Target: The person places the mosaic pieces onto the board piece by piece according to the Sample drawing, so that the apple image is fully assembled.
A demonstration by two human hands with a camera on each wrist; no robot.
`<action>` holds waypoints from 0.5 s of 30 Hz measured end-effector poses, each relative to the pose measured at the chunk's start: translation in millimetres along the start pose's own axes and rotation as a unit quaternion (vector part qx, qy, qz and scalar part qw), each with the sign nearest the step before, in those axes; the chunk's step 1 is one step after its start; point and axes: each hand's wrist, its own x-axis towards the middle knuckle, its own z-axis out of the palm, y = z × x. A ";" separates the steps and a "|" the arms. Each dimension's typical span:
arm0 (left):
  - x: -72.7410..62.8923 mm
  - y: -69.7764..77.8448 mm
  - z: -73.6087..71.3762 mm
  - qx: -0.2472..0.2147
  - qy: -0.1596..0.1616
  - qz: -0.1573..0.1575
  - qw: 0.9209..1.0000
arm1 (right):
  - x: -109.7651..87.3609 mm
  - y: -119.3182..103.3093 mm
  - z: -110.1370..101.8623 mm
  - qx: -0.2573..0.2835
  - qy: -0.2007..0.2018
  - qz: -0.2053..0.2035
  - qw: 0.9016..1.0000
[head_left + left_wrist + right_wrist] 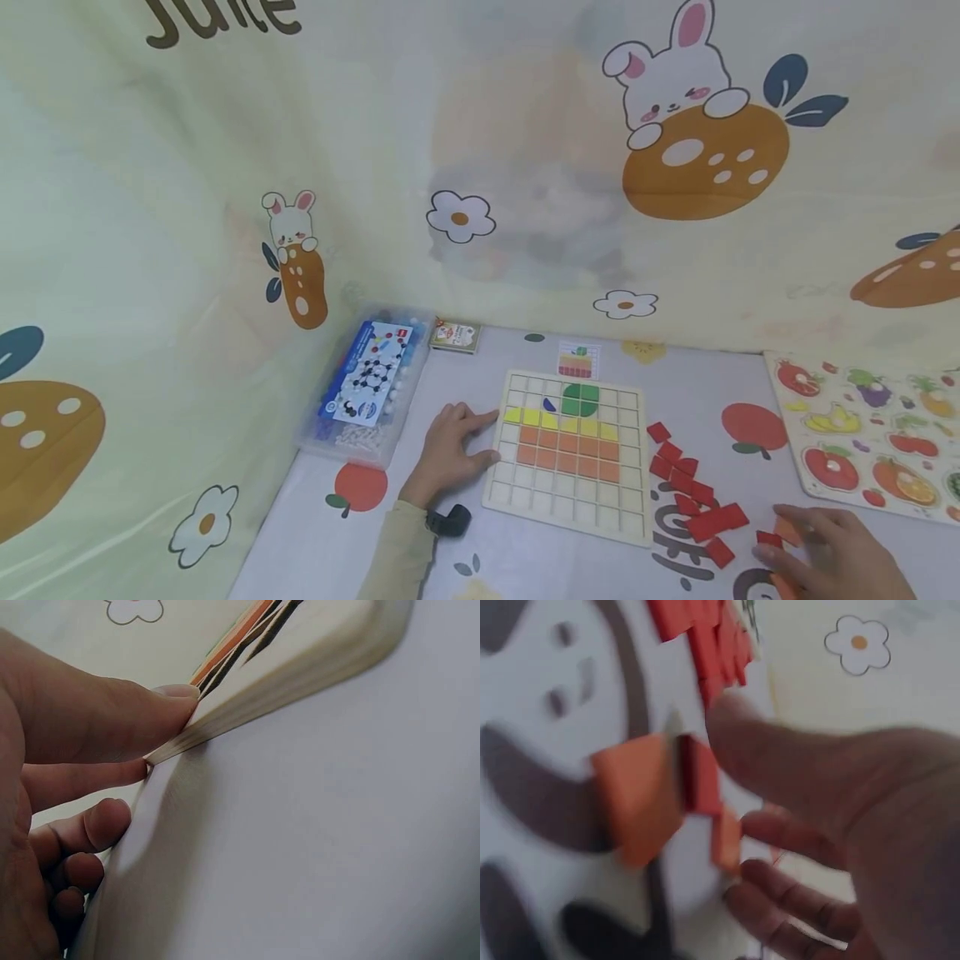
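In the board (562,504), coloured tiles (567,442)

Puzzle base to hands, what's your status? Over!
Left hand touching left edge of pale square wooden grid board. Right hand at small flat orange tile. Board part-filled; loose flat red tiles between it and right hand.

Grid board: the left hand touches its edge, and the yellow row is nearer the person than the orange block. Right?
No: the head view shows the yellow row farther away than the orange block. The left hand touches the edge of the grid board.
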 end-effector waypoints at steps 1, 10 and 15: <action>-0.2 0.2 -0.5 0.001 0.001 -0.001 1.000 | 0.2 4.4 3.3 0.003 -0.006 -0.003 1.000; -0.5 -0.1 -0.2 -0.004 0.005 -0.001 1.000 | 5.2 33.8 28.3 0.037 -0.008 -0.022 0.999; 0.5 -3.5 1.4 -0.002 0.012 0.015 1.000 | 6.1 32.7 29.0 0.056 -0.011 -0.006 0.998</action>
